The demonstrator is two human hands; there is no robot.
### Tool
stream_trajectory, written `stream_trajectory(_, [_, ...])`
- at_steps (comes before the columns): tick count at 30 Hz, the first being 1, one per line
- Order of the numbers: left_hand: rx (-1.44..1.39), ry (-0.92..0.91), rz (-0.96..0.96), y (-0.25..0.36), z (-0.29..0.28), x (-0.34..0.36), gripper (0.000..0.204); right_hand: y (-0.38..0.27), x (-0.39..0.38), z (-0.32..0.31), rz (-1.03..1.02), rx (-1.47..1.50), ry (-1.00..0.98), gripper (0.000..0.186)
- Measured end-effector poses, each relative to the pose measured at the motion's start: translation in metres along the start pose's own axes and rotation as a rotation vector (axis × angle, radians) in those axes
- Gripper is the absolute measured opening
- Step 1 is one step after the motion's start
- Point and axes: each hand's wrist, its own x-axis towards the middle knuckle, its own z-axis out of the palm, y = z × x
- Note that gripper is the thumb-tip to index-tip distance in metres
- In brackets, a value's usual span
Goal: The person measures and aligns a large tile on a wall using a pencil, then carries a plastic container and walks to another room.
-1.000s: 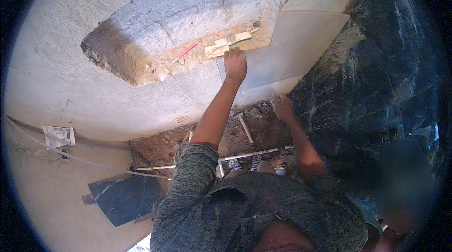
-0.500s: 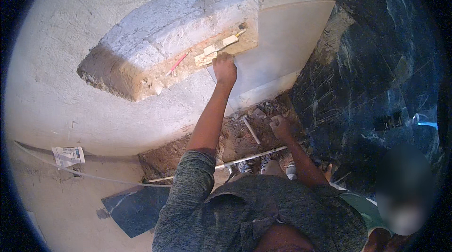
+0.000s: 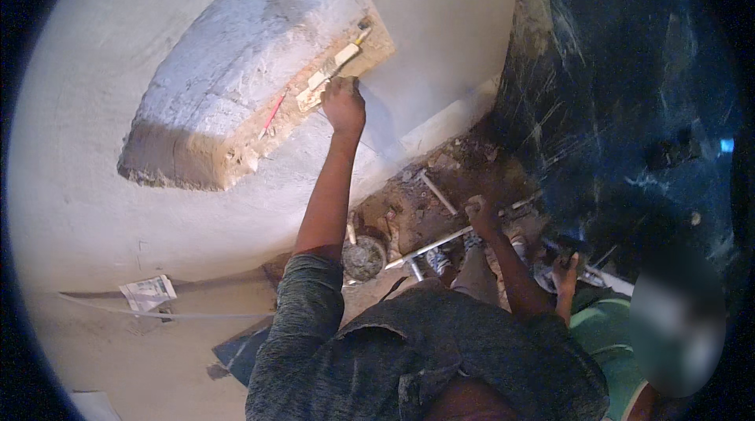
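Note:
My left hand (image 3: 344, 104) reaches up to the front lip of a rough recess (image 3: 259, 51) in the plastered wall. Its fingers are curled in; what they grip, if anything, is hidden. Close by, on the ledge, lie cream block-like pieces (image 3: 330, 65) and a thin yellow-handled tool (image 3: 362, 35). A pink pencil-like stick (image 3: 273, 114) rests further left along the ledge. Below and right of that hand, a smooth pale panel (image 3: 448, 27) covers the wall. My right hand (image 3: 481, 214) hangs low in a loose fist above the rubble, with nothing visible in it.
Rubble (image 3: 472, 153) covers the floor at the wall's foot, with a short white pipe (image 3: 438, 191), a long pale rod (image 3: 429, 246) and a round container (image 3: 366, 257). Dark, streaked slabs (image 3: 613, 106) stand at right. A person in green (image 3: 605, 334) is close at lower right.
The view has turned, shifting the recess left. My left hand stays at the ledge. The round container has come into sight, and the co-worker's hand shows more fully.

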Motion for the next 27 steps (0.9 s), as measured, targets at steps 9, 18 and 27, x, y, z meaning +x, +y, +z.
stream_trajectory(9, [-0.063,0.103,0.1,-0.006,0.006,-0.003,0.01,0.074,-0.033,0.061,0.269,0.044,0.053,0.03])
stream_trajectory(18, [-0.089,0.152,0.176,0.009,0.018,0.001,0.01,0.136,-0.092,0.12,0.514,-0.085,0.093,0.029])
stream_trajectory(27, [-0.068,0.104,0.131,0.01,0.022,0.001,0.012,0.14,-0.106,0.155,0.618,-0.112,0.097,0.029])
